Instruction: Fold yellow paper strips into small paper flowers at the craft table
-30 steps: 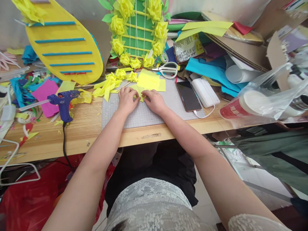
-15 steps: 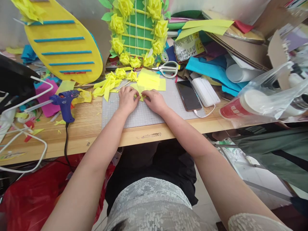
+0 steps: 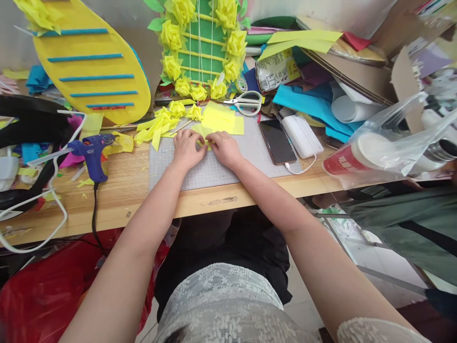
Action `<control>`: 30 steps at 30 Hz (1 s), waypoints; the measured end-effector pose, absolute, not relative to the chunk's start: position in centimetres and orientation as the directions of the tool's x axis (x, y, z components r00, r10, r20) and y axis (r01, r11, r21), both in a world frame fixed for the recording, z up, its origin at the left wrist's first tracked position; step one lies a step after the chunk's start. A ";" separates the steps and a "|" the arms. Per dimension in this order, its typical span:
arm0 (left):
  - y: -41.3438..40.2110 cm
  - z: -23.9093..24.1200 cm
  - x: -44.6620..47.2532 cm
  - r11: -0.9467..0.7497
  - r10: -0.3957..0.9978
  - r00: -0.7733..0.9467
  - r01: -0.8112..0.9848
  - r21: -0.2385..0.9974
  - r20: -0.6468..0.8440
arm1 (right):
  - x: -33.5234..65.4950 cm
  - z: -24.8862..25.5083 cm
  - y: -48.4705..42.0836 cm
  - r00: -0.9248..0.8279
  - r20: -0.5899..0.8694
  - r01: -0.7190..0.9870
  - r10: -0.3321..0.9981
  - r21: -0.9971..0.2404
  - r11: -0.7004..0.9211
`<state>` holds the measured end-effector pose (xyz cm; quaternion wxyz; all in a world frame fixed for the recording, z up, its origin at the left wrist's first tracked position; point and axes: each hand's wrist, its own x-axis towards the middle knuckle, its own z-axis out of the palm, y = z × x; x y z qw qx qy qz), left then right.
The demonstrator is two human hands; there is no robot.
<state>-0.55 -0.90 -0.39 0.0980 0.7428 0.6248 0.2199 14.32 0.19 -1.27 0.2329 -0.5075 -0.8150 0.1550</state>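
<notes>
My left hand (image 3: 188,148) and my right hand (image 3: 224,146) meet over the grey cutting mat (image 3: 171,170), fingertips closed on a small piece of yellow crepe paper (image 3: 206,143). Most of that piece is hidden by my fingers. Just beyond lie stacked yellow paper sheets (image 3: 218,117). To the left of them is a pile of yellow paper strips (image 3: 157,126), with finished yellow paper flowers (image 3: 177,109) beside it. Behind stands a green panel (image 3: 193,59) edged with yellow paper roses and strung with white cords.
A blue glue gun (image 3: 93,155) stands at left, near a yellow pear-shaped board (image 3: 96,62). Scissors (image 3: 248,103), a phone (image 3: 277,141), a white power bank (image 3: 303,136) and a bagged red cup (image 3: 348,159) are on the right. Coloured paper (image 3: 314,107) is heaped behind.
My fingers stay together on the yellow paper, shifting only slightly. A black object at the far left has changed position among the white cables. The view has moved a little.
</notes>
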 end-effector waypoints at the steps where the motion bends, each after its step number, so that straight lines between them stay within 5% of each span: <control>1: -0.9 -0.3 -0.5 -0.196 0.972 0.121 0.887 0.419 0.199 | 14.3 -1.2 0.1 -0.378 0.218 0.754 0.900 -0.492 0.436; 16: -1.4 0.3 -0.5 -0.164 0.984 0.122 0.900 0.405 0.127 | 14.6 -1.1 -0.1 -0.389 0.185 0.748 0.902 -0.509 0.427; 30: -0.4 -0.6 -0.4 -0.146 0.981 0.067 0.870 0.472 0.180 | 13.5 -1.0 -0.5 -0.400 0.181 0.820 0.898 -0.368 0.439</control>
